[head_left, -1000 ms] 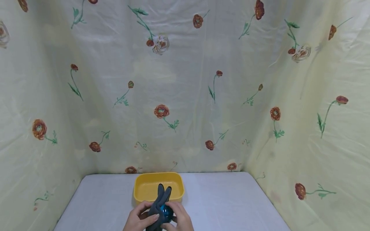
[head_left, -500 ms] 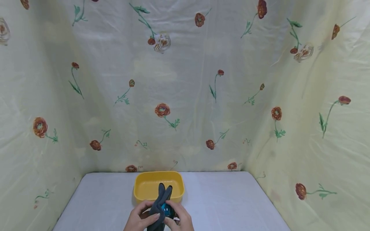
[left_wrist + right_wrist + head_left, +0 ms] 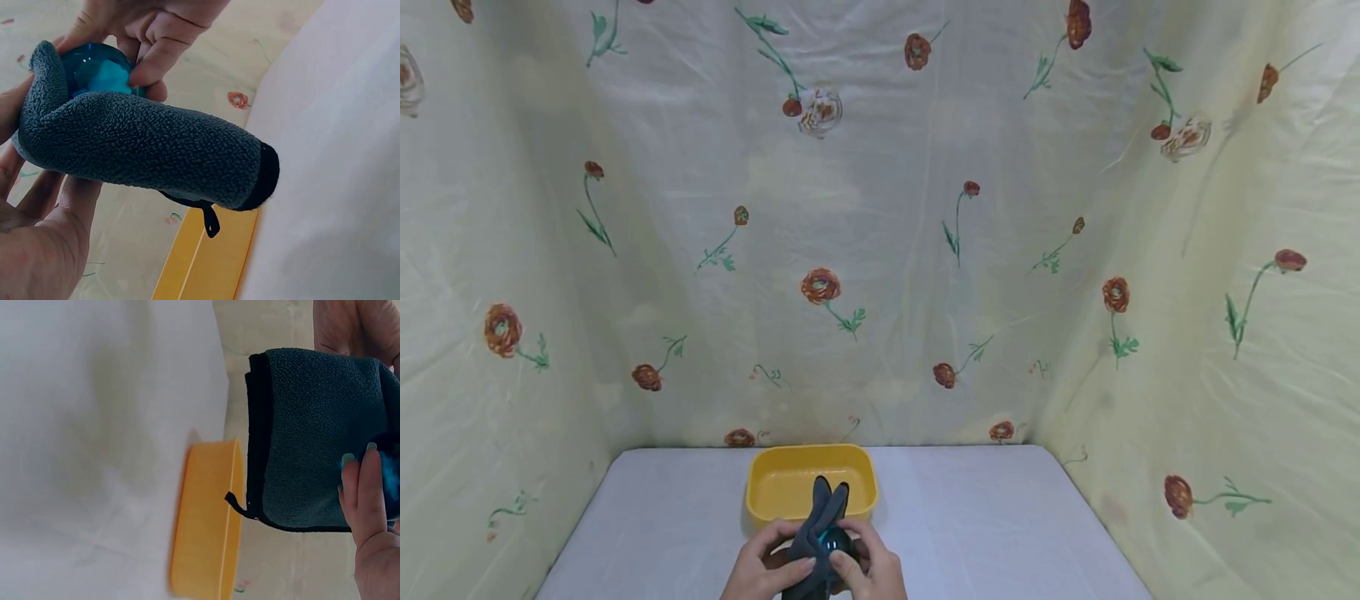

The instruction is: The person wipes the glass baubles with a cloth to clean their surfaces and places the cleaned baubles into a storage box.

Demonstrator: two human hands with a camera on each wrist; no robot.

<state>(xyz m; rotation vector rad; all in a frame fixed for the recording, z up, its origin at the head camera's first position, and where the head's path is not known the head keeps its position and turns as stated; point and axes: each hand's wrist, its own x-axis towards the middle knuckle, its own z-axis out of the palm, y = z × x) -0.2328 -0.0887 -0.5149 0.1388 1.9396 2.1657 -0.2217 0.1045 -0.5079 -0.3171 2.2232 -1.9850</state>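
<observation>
- Left hand (image 3: 763,563), at 8 o'clock, grips the folded dark cloth (image 3: 806,543) between thumb and fingers; the cloth's bottom is cut off in the head view.
- Right hand (image 3: 877,568), at 4 o'clock, curls round the shiny blue object (image 3: 837,541), partly hidden by cloth and fingers, its full shape unclear.
- Yellow bin (image 3: 775,490), at 12 o'clock, partly covered in view by the cloth.

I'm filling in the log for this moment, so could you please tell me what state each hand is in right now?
Left hand: closed, holding the gray cloth.
Right hand: closed, holding the round blue object.
</observation>
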